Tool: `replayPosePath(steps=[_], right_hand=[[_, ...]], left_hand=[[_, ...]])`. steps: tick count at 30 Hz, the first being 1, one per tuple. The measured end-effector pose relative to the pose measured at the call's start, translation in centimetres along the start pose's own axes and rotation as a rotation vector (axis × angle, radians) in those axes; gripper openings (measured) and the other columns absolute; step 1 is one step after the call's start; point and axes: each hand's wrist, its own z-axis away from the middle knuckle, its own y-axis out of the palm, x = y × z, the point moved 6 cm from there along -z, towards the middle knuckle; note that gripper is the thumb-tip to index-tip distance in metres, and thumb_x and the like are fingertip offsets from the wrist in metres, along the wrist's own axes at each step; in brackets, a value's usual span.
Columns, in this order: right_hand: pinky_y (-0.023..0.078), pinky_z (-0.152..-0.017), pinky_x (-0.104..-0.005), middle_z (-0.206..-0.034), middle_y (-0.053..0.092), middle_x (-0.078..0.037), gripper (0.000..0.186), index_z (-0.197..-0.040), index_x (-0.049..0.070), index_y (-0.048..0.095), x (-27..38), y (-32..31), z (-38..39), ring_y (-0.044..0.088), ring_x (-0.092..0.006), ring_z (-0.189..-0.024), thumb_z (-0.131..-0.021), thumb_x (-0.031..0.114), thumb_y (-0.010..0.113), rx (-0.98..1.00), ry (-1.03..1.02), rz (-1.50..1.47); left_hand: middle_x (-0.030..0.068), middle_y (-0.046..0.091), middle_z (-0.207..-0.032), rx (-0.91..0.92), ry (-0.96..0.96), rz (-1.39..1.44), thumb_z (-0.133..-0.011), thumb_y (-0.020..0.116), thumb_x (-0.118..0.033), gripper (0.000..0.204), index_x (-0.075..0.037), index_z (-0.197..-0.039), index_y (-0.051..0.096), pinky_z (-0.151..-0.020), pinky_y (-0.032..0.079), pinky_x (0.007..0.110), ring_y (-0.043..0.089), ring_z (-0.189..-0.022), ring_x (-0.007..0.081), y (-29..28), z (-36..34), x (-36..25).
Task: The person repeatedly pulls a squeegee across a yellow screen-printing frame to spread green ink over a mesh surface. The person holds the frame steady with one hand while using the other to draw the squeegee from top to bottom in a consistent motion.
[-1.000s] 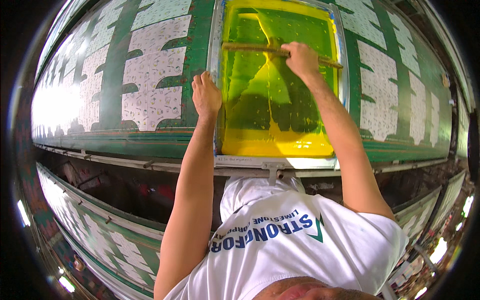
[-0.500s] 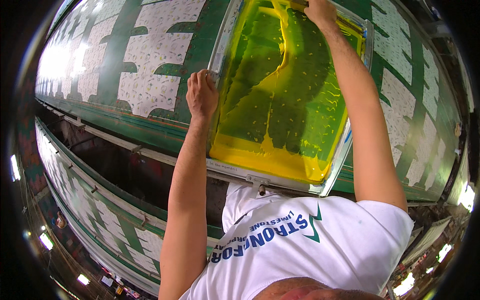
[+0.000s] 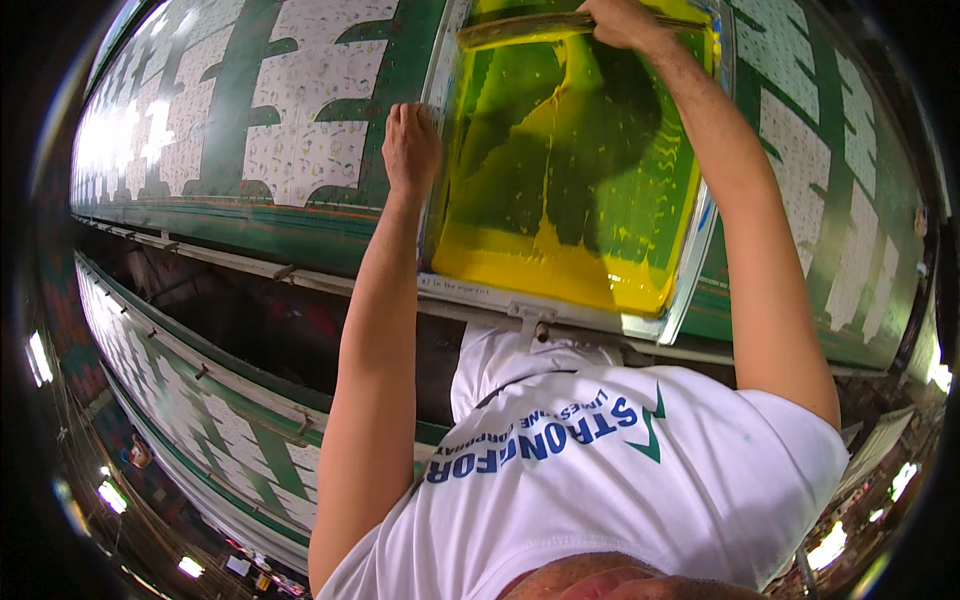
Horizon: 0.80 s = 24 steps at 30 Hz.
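A screen-printing frame with pale metal edges lies on the green table in front of me. Its mesh looks green, with streaks and pools of yellow ink, thickest along the near side. My left hand is closed at the frame's left edge, fingers curled over the rim. Near the far end, my right hand grips a long squeegee that spans most of the mesh crosswise. The squeegee's part beneath my fingers is hidden.
White printed fabric pieces lie on the green table left of the frame, and more fabric pieces on the right. A metal rail runs along the near edge. Another table with fabric stands lower left.
The squeegee has come into fuller view at the far end, in my right hand. The frame and table appear higher in the picture. My left hand stays at the frame's left edge.
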Motion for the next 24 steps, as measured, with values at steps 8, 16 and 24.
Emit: replayPosePath(steps=[8,16,24], right_hand=[[0.064,-0.087,-0.0474,-0.104,0.075,-0.006,0.028,-0.105,0.014,0.079,14.3,2.7,11.6,0.072,-0.0295,-0.109,-0.082,0.001,0.07,0.027,-0.291,0.114],[0.059,-0.088,-0.0426,-0.102,0.072,-0.004,0.037,-0.112,0.012,0.078,23.6,6.6,24.1,0.068,-0.0279,-0.106,-0.078,0.001,0.072,0.127,-0.003,0.066],[0.061,-0.08,-0.0478,-0.098,0.072,-0.008,0.025,-0.1,0.01,0.077,28.1,7.4,33.6,0.069,-0.0322,-0.102,-0.077,0.003,0.071,-0.133,0.357,-0.036]], left_hand=[[0.0168,0.064,-0.115,0.009,0.028,0.139,-0.107,0.055,-0.023,0.019,-0.006,-0.11,0.064,-0.089,0.052,0.053,0.062,-0.109,0.0413,0.9,-0.7,2.0],[0.0177,0.065,-0.117,0.017,0.028,0.116,-0.105,0.056,-0.022,0.021,-0.004,-0.112,0.064,-0.095,0.052,0.052,0.063,-0.112,0.041,1.3,-0.6,2.0],[0.02,0.064,-0.12,0.044,0.02,0.106,-0.105,0.056,-0.026,0.027,-0.001,-0.114,0.062,-0.095,0.053,0.053,0.063,-0.112,0.0411,1.6,-0.9,1.9]])
